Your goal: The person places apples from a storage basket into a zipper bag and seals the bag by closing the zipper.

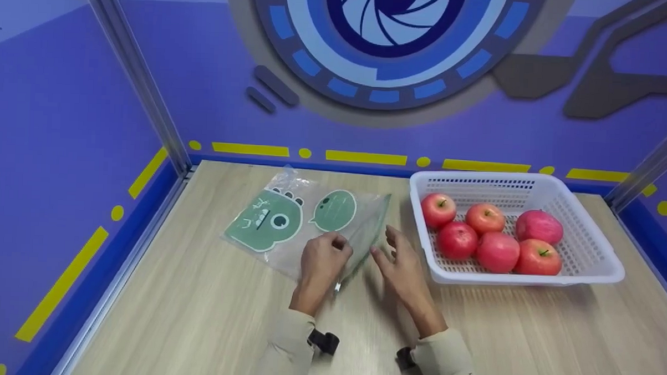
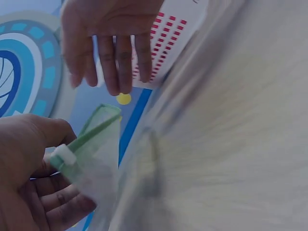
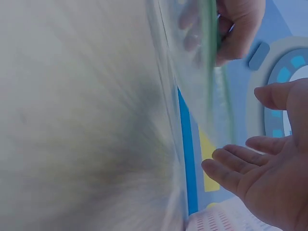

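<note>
Head: left hand (image 1: 322, 265) pinches bag (image 1: 305, 228), right hand (image 1: 405, 273) beside.

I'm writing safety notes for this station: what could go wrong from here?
Only the left hand grips the clear bag, so it might slip or twist. The white slider sits close to that hand and could snag. The right hand, near the basket of apples, might knock it.
</note>
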`<state>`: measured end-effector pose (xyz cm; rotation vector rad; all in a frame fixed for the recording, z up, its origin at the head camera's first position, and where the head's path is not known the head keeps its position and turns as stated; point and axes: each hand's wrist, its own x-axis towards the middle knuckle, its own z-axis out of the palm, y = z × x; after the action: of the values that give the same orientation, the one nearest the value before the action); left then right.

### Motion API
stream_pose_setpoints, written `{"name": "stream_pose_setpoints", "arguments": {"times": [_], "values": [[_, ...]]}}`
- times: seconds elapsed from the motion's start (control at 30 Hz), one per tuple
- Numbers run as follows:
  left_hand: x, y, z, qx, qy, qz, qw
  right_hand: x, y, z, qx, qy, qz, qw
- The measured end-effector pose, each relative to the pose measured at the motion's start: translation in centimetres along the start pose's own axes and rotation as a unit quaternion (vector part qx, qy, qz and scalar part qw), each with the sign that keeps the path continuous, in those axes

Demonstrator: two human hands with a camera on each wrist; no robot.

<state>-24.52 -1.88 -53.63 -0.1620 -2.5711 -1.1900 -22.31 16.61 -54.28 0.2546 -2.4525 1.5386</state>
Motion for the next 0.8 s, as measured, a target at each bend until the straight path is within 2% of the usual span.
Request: {"name": "stream_pose_setpoints", "arguments": {"times": [0.13,0.3,0.47,0.67,0.8], "values": [[0.3,0.1,-0.6,-0.046,0.011,0.004,0.9989,-0.1,-0.1,0.1,0.012,-0.001,0.012,1.0],[0.4,0.4,-1.0,-0.099,-0.013,0.0,0.995,0.0,-0.5,0.3,0.048,-0.004,0.043,0.998],[0.6,0.5,-1.0,-0.113,-0.019,0.019,0.9932,0.4,-0.6,0.7,0.074,0.0,0.036,0.997],[0.5,0.8,-0.9,-0.13,-0.01,0.036,0.9908,0.6,-0.5,1.1,0.037,0.029,0.019,0.999],[0.4,1.1,-0.7,-0.149,-0.029,0.037,0.9876,0.7,-0.8,1.3,0.056,0.05,0.023,0.997]]}}
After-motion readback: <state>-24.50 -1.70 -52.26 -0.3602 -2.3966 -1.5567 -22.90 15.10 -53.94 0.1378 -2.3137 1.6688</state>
